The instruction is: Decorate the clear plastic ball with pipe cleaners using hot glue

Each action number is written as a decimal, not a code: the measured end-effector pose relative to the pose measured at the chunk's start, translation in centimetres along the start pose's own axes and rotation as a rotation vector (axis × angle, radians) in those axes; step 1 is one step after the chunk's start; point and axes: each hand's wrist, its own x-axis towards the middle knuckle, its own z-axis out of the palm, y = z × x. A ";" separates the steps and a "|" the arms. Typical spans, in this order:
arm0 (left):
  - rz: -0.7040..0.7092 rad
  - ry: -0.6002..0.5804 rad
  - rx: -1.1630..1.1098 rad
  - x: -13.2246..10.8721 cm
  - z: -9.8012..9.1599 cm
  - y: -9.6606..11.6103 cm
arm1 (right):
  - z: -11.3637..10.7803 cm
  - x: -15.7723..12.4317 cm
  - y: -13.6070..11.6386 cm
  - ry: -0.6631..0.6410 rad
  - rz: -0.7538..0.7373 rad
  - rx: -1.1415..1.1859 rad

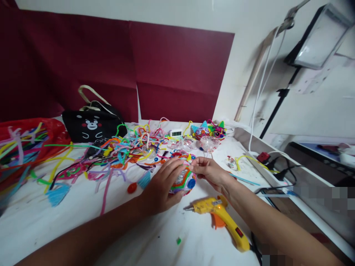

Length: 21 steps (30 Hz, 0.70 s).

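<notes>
A round ball wrapped in bright pipe cleaners (pixel 185 180) rests on the white table (pixel 83 214). My left hand (pixel 162 186) cups its left side, fingers curled around it. My right hand (pixel 208 170) pinches its upper right edge with thumb and fingers together; whatever small piece sits between the fingertips is too small to name. A yellow glue gun (pixel 222 218) lies just in front of my right wrist, its nozzle pointing left.
A tangle of loose coloured pipe cleaners (pixel 116 155) covers the table's middle and left. Behind it stand a black bear-face bag (pixel 93 123), a small white clock (pixel 176 132), clear plastic balls (pixel 208 143) and a finished colourful figure (pixel 213 130). Cables (pixel 277 173) run along the right edge.
</notes>
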 end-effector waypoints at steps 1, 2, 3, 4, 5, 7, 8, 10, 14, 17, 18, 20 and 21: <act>0.003 0.002 -0.002 0.0 0.0 0.0 | 0.0 0.0 0.0 -0.001 0.000 0.002; 0.003 0.003 -0.003 0.1 0.0 0.0 | 0.1 0.0 0.0 -0.001 0.000 0.004; 0.003 0.004 -0.005 0.1 0.0 0.0 | 0.1 0.0 0.0 -0.001 0.001 0.005; 0.002 0.008 -0.007 0.1 0.0 0.0 | 0.1 0.0 0.0 -0.002 0.002 0.007; 0.001 0.011 -0.009 0.2 0.0 0.1 | 0.1 0.0 0.0 -0.001 0.002 0.009; -0.004 0.007 -0.013 0.2 0.0 0.1 | 0.1 0.0 0.0 -0.001 0.005 0.015; -0.010 0.006 -0.016 0.3 0.0 0.1 | 0.1 0.1 0.0 -0.001 0.008 0.017; -0.015 0.009 -0.022 0.2 0.1 0.0 | 0.2 0.0 -0.1 -0.002 0.010 0.022; -0.012 0.016 -0.019 -0.1 0.4 -0.3 | 0.3 0.0 -0.2 -0.011 0.004 0.031; -0.018 0.019 -0.025 -0.3 0.5 -0.4 | 0.3 -0.1 -0.3 -0.021 0.001 0.036; -0.018 0.024 -0.031 -0.3 0.5 -0.3 | 0.3 0.0 -0.2 -0.023 0.000 0.037; -0.015 0.034 -0.041 -0.2 0.5 -0.2 | 0.2 0.0 -0.2 -0.031 0.001 0.039; -0.016 0.035 -0.043 -0.2 0.4 -0.2 | 0.2 0.0 -0.1 -0.037 0.002 0.040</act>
